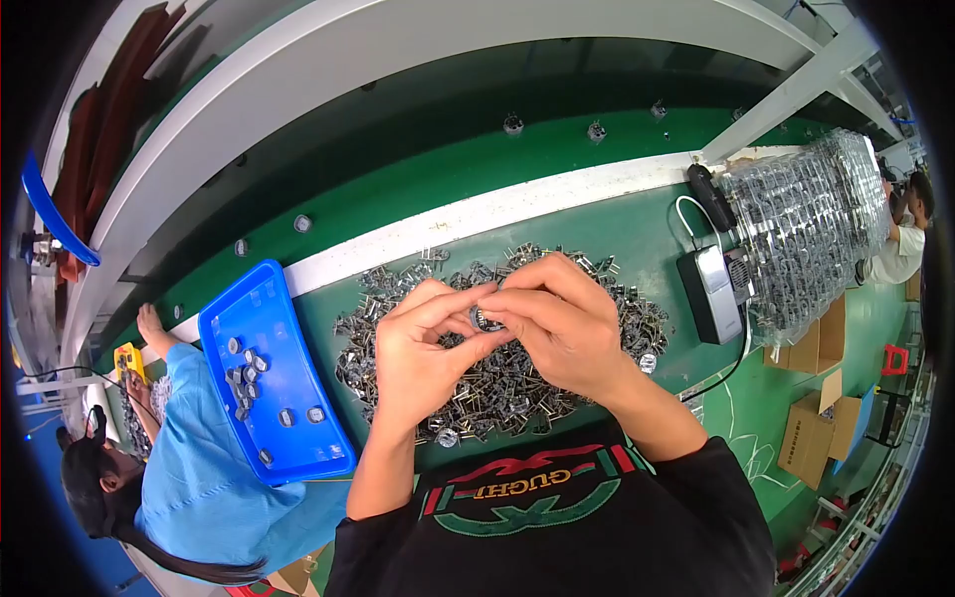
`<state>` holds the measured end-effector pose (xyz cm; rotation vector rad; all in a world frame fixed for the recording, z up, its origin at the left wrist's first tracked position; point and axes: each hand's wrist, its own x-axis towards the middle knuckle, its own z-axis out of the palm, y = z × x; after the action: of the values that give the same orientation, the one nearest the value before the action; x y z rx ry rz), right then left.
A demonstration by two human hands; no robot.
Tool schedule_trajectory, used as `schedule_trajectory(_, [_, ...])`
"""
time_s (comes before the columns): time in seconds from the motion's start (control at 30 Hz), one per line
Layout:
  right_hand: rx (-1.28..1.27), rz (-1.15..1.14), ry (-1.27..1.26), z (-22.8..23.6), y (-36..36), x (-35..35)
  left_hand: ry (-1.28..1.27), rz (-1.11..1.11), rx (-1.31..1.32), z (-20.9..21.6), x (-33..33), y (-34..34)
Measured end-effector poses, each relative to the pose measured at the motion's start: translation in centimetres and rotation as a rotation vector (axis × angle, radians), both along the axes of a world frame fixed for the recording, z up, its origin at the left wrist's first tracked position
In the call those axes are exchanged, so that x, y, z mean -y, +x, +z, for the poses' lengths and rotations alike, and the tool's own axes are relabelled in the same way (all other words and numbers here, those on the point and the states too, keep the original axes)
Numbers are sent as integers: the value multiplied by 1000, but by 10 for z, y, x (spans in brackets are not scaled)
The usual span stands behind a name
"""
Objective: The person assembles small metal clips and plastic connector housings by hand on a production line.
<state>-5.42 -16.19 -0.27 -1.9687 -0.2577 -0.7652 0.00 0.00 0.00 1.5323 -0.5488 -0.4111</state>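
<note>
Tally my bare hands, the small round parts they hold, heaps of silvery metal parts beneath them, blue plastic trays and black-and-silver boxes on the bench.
Left hand, right hand: 2
Small round part: 1
Silvery metal heap: 1
Blue plastic tray: 1
Black-and-silver box: 1
Total: 6

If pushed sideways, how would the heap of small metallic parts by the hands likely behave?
The heap of parts would probably spread rather than slide as one block, since it looks loosely piled. Its spiky, criss-crossed look suggests clumps might snag together. The shiny, metallic surface hints at stiffness, so little flopping seems likely.
</note>
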Motion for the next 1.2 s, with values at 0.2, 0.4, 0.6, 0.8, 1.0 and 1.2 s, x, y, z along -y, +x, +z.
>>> schedule_trajectory(0.2, [136,-28,-3,-10,0,-1,-121,-40,-157,2,1,1])
schedule_trajectory(0.4, [149,-80,-47,-5,-1,-2,-115,-99,-273,1,-2,4])
schedule_trajectory(0.6, [143,-63,69,-2,-2,-6,-238,-118,-301,-7,-2,6])
schedule_trajectory(0.8, [155,-127,54,-13,-4,-10,-228,-24,-337,2,11,2])
schedule_trajectory(1.0, [-131,9,190,-11,-14,18,79,-25,-282,1,11,24])
schedule_trajectory(1.2, [-491,-321,-424,-25,-30,101,344,281,-85,-48,41,187])
